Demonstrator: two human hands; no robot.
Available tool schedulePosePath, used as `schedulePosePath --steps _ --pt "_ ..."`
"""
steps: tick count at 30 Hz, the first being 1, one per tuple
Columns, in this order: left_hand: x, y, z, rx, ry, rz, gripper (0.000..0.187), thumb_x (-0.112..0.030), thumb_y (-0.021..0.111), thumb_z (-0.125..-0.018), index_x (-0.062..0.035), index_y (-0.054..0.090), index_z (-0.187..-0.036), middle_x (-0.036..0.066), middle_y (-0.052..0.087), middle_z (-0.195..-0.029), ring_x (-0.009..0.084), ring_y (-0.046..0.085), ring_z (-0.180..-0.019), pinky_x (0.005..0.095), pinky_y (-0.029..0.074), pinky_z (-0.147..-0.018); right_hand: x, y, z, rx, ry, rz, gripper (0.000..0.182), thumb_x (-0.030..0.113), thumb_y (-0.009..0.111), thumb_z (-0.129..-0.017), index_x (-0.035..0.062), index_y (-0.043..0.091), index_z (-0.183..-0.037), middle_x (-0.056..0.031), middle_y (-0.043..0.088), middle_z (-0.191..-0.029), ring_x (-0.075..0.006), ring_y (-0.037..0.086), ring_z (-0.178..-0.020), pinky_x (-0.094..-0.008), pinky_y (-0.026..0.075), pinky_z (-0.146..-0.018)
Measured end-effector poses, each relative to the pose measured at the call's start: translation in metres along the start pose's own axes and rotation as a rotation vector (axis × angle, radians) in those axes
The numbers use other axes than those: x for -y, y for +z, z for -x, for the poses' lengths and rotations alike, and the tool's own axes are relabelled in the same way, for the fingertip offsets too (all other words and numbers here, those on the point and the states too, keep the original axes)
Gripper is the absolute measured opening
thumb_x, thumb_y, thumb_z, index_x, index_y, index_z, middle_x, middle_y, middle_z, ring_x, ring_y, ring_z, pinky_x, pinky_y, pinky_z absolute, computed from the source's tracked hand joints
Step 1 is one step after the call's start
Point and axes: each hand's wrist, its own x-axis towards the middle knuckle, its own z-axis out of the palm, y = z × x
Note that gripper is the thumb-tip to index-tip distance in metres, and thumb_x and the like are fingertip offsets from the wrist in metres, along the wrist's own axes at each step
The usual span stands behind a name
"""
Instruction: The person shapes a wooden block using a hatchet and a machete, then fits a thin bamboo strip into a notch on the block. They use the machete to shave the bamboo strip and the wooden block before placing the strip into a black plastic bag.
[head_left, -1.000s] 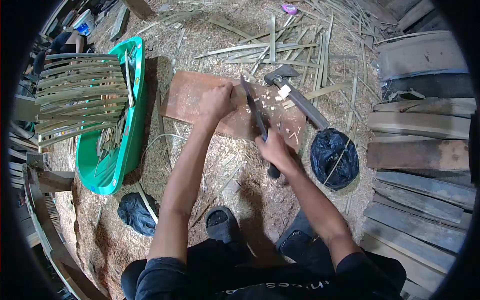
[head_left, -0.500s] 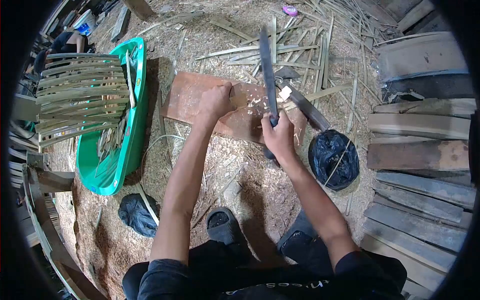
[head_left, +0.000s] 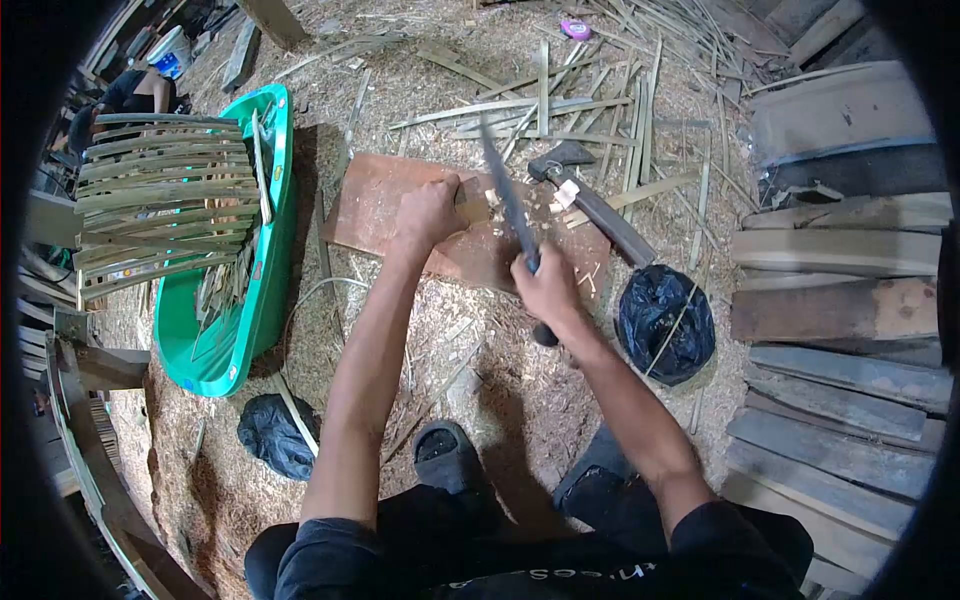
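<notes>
My right hand is wrapped round the dark handle of a machete, its blade pointing forward and up over a reddish wooden board. On that board my left hand is closed round a small wooden piece, mostly hidden by the fingers. Chips lie scattered about the piece. Just right of the blade rests an axe, its dark head toward the far side and a pale chip on its handle.
Left stands a green tub with a slatted wooden rack over it. Black plastic bags sit near my feet. Bamboo strips litter the far floor, near a pink round object. Planks line the right. Another person is far left.
The machete blade has swung to the left and tilted, now blurred, closer to the piece under my left hand. My right hand has dipped slightly toward me; my left hand stays in place.
</notes>
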Motion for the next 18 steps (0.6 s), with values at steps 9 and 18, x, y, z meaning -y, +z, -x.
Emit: schedulePosePath --steps 9,18 --pt "0.002 0.001 -0.001 -0.013 0.007 0.024 0.043 -0.031 0.080 -0.068 -0.0103 0.059 -0.100 0.015 0.072 -0.090 0.0350 0.070 -0.085 0.0459 0.057 -0.072 -0.034 0.021 0.006 -0.026 -0.023 0.016 0.030 0.025 0.066 -0.087 -0.0033 0.058 -0.085 -0.0175 0.062 -0.063 -0.0310 0.066 -0.062 -0.0397 0.050 -0.055" --pt "0.021 -0.020 -0.020 0.098 0.112 0.114 0.065 -0.041 0.086 -0.061 -0.0089 0.060 -0.111 0.015 0.070 -0.100 0.0344 0.067 -0.096 0.0456 0.054 -0.083 -0.037 0.023 0.012 0.156 0.068 0.082 0.031 0.026 0.065 -0.085 -0.0043 0.062 -0.094 -0.0223 0.065 -0.075 -0.0353 0.067 -0.072 -0.0451 0.050 -0.065"
